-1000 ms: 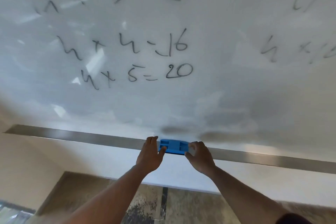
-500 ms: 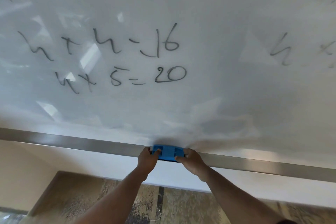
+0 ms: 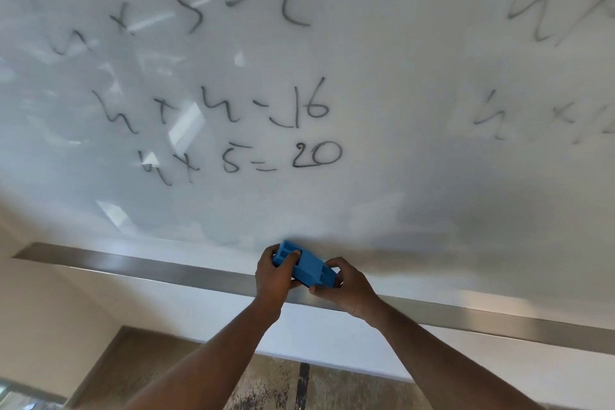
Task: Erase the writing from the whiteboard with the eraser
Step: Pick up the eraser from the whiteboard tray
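A blue plastic eraser (image 3: 307, 268) is held tilted just above the metal tray (image 3: 133, 265) at the bottom edge of the whiteboard (image 3: 382, 110). My left hand (image 3: 274, 276) grips its left end and my right hand (image 3: 346, 289) grips its right end. Dark handwritten sums (image 3: 253, 130) fill the board's left and middle, with "4 x 5 = 20" as the lowest line. More blurred writing (image 3: 532, 116) sits at the right edge. A smeared grey patch lies on the board right of the eraser.
Below the tray is a pale wall (image 3: 50, 309), then a mottled brown floor (image 3: 266, 383) with a dark seam. Window reflections show on the board's left part.
Both hands have lifted the eraser off the tray and tilted it, its left end now higher. The view has tipped up, showing more writing at the top.
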